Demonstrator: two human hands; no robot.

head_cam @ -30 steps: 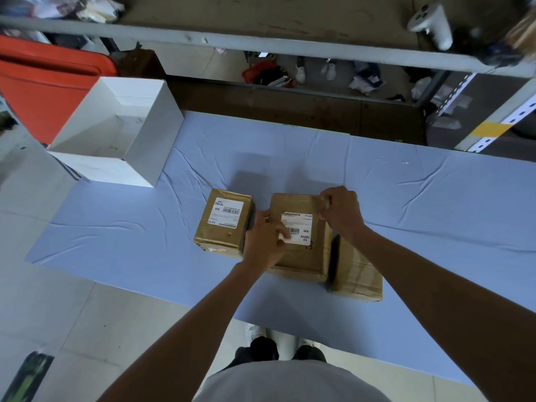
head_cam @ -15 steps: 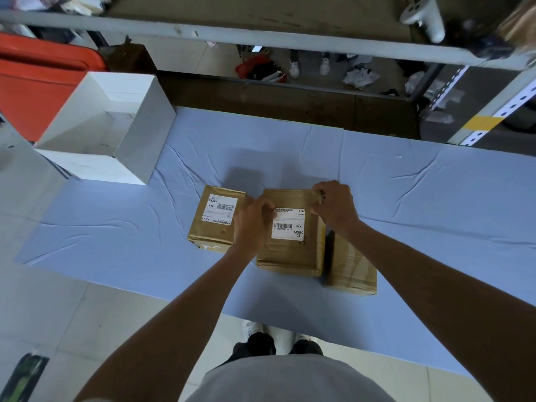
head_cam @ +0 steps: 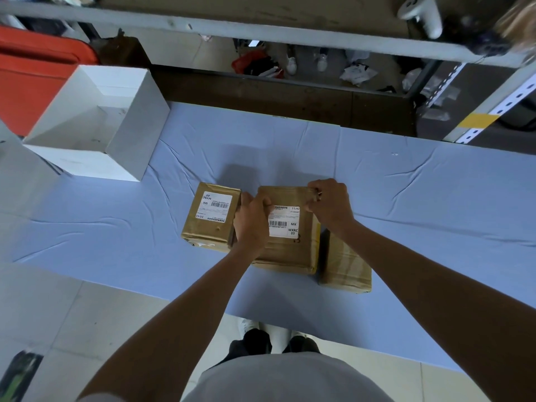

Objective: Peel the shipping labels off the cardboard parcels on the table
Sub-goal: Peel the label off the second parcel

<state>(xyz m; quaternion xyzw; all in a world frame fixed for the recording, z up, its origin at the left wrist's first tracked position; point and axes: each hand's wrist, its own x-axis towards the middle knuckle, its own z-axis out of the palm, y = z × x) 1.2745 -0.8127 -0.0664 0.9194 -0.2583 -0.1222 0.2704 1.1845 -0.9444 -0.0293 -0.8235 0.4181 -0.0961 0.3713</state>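
Note:
Three brown cardboard parcels lie side by side on the blue-covered table (head_cam: pixel 406 198). The middle parcel (head_cam: pixel 290 250) carries a white shipping label (head_cam: pixel 285 223). My left hand (head_cam: pixel 251 221) grips the parcel's left edge, fingers curled beside the label's upper left corner. My right hand (head_cam: pixel 329 206) grips its far right corner, fingers curled over the top edge. The left parcel (head_cam: pixel 210 227) has its own white label (head_cam: pixel 214 209). The right parcel (head_cam: pixel 345 265) shows no label on its visible faces.
An open white box (head_cam: pixel 127 140) stands at the table's far left corner. A red bin (head_cam: pixel 32 82) sits behind it. A grey metal shelf rail (head_cam: pixel 261 30) runs across the back. Floor tiles and my feet show below the table's near edge.
My left hand has moved from over the middle label to the parcel's left edge, uncovering the label. My right hand has stayed at the far right corner.

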